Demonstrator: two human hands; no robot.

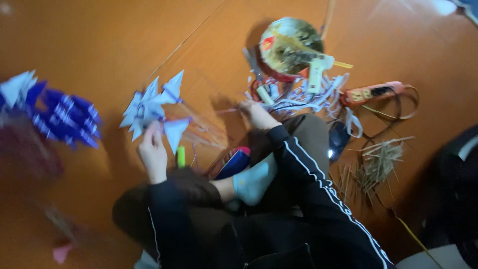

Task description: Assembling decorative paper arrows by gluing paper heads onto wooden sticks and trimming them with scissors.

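My left hand (152, 149) is raised and grips a light blue folded-paper pinwheel (154, 105) with pointed blades. My right hand (256, 113) reaches forward to the heap of paper strips and scraps (303, 94) on the orange floor; its fingers are curled at a thin stick or strip, but blur hides what they hold. I sit cross-legged in dark sleeves with white stripes, one foot in a pale blue sock (254, 182) between my arms. A glue gun (316, 72) lies on the heap, beyond the right hand.
A round tin or bowl (289, 45) stands behind the heap. An orange power strip (376, 93) with cable lies to the right, a bundle of thin sticks (376, 164) below it. Blue paper pinwheels (59, 117) are piled at the left. A green marker (181, 156) lies near my knee.
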